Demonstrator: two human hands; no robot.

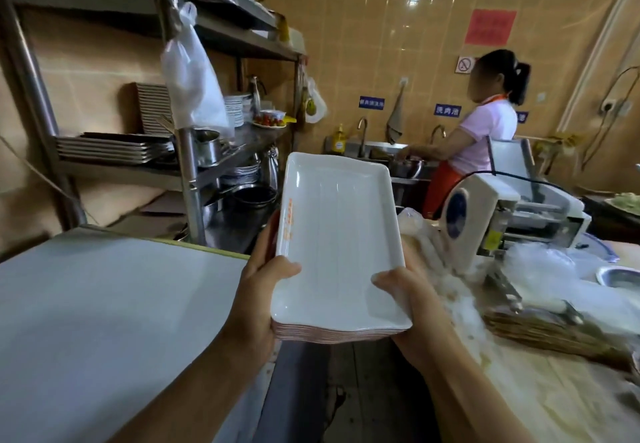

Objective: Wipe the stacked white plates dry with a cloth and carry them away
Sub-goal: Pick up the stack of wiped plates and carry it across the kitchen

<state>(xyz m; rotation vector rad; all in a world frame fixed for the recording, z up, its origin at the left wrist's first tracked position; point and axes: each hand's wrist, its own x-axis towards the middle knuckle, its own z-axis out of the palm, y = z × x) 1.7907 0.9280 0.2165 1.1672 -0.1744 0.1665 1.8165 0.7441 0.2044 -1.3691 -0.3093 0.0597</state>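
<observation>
Both hands, the left hand [266,290] and right hand [412,304], grip the stack of white plates [337,234] in mid-air between two worktops, fingers curled around its edges, so carrying seems underway; next it needs a level walk.

White plates [337,241] edged with orange lettering are seen, a pale grey table [104,321] is shown, yellow-tan tiles [381,44] are lit behind, and a pink shirt [485,134] with an orange apron [440,186] is worn at the steel sink [377,151].
</observation>
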